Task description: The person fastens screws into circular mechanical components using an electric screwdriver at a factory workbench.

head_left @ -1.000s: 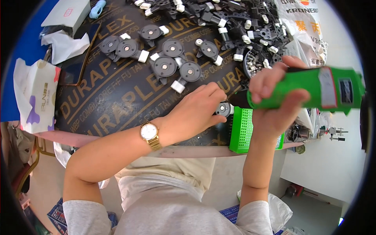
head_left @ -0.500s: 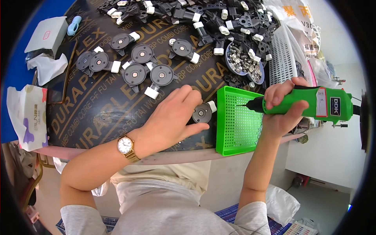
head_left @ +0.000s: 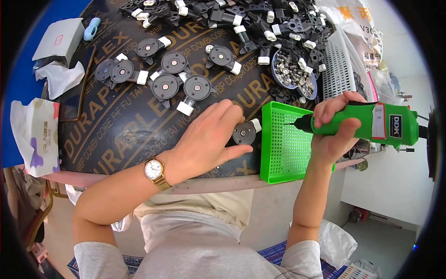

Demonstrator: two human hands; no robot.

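Note:
Near the front of the table, my left hand (head_left: 206, 137) has its fingers curled and its thumb along the near side of a black round plastic part (head_left: 244, 133) with a white end piece. The hand covers the part's left side. A green electric screwdriver (head_left: 383, 123) is gripped in my right hand (head_left: 335, 125), lying nearly level with its thin bit pointing left. That bit hangs over a green perforated tray (head_left: 265, 160). Farther left on the table lie several similar black round parts (head_left: 197, 87) with white ends.
A heap of black parts with white caps (head_left: 260, 21) covers the far side. Beside it are a blue dish (head_left: 312, 93) of small metal pieces and a white perforated basket (head_left: 335, 65). At left sit a grey-white box (head_left: 58, 39), a phone-like dark slab (head_left: 72, 104) and a tissue pack (head_left: 37, 139).
The whole scene has shifted slightly to the right in the picture. Both hands keep the same holds, on the black round part and on the screwdriver.

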